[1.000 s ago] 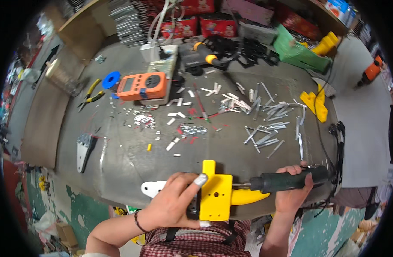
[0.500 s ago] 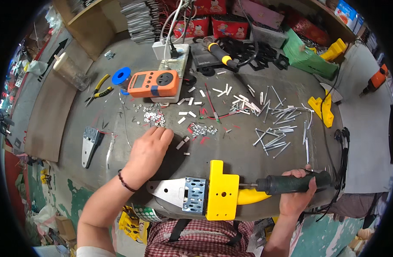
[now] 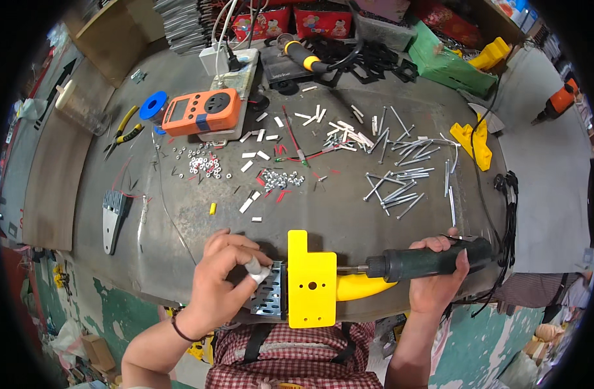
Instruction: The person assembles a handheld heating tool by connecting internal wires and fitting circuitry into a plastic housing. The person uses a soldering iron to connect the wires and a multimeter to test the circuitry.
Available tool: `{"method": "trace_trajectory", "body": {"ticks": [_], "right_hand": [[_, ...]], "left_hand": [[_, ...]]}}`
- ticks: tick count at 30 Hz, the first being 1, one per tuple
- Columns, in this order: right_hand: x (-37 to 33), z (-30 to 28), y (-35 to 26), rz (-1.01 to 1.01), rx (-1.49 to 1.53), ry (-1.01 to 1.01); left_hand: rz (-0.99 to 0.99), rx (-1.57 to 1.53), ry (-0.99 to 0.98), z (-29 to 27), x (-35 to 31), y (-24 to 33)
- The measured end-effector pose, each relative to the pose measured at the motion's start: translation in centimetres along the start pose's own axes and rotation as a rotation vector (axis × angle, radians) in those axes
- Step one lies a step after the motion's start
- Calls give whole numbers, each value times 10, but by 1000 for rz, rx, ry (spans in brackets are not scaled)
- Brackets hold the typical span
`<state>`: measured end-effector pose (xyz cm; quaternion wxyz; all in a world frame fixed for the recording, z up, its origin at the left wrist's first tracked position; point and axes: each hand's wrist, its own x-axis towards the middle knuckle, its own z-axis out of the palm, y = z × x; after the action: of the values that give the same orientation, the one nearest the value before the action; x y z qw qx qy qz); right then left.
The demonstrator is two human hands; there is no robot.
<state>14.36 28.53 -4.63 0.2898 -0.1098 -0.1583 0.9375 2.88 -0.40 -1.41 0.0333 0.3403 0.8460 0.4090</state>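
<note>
My right hand (image 3: pixel 437 279) is wrapped round a dark electric screwdriver (image 3: pixel 417 266). Its bit points left and meets the yellow plastic piece (image 3: pixel 312 279), which has holes in its flat face and a curved handle. Against that piece's left side stands a perforated metal bracket (image 3: pixel 269 295), partly covered by my left hand (image 3: pixel 220 275). White covers wrap the tips of my left thumb and forefinger, which pinch together at the bracket's upper edge. Whatever lies between them is too small or hidden to make out.
White washers (image 3: pixel 205 165), metal nuts (image 3: pixel 280 181), white strips (image 3: pixel 349 133) and long bolts (image 3: pixel 394 192) are scattered ahead. Behind them stand an orange meter (image 3: pixel 201 112) and a soldering iron (image 3: pixel 303 56). Pliers (image 3: pixel 124 131) and another bracket (image 3: pixel 111 222) lie left; black cables (image 3: pixel 504 214) hang right.
My left hand has come back from beside the washers to the metal bracket, its fingers now pinched there. The right hand still holds the screwdriver at the yellow piece. The whole view has shifted slightly.
</note>
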Motion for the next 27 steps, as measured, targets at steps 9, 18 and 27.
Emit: {"method": "trace_trajectory", "body": {"ticks": [9, 18, 27], "right_hand": [[-1, -3, -1, -4, 70, -40], [-5, 4, 1, -21, 82, -93], [-8, 9, 5, -28, 68, -51]], "left_hand": [[-82, -123, 21, 8, -4, -3], [-45, -190, 28, 9, -3, -3], [91, -87, -105, 10, -4, -9]]}}
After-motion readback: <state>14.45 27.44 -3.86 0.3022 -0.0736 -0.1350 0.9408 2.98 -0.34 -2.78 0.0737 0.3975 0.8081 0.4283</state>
